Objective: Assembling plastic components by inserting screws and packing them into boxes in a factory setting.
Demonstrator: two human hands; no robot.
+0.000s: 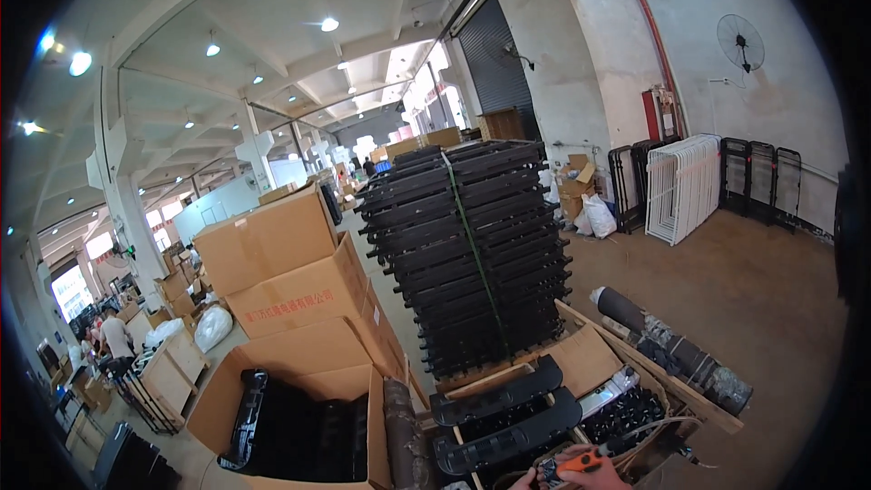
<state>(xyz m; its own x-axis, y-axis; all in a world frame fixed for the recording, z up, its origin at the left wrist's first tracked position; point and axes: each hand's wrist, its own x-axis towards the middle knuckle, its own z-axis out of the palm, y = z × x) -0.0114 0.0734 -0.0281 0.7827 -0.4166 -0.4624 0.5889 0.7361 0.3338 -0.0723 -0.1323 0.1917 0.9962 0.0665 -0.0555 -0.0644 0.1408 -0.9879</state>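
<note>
At the bottom edge, my right hand [594,475] is closed around an orange electric screwdriver [581,463], with a grey cable running off its back end to the right. The tool's front points left, toward a small dark metallic part [548,470]. My left hand [523,481] shows only as fingers at the lower edge, bent in beside that part; what they grip is hard to make out. Just beyond my hands lie long black plastic panels [508,431]. To their right, a box holds many small black parts [626,416].
An open carton [375,426] with black panels stands at the left, before stacked cartons [281,286]. Ahead rises a tall strapped stack of black frames [463,254]. Wrapped rolls [671,345] lie on the right, with white metal frames [682,189] by the wall. People work far left.
</note>
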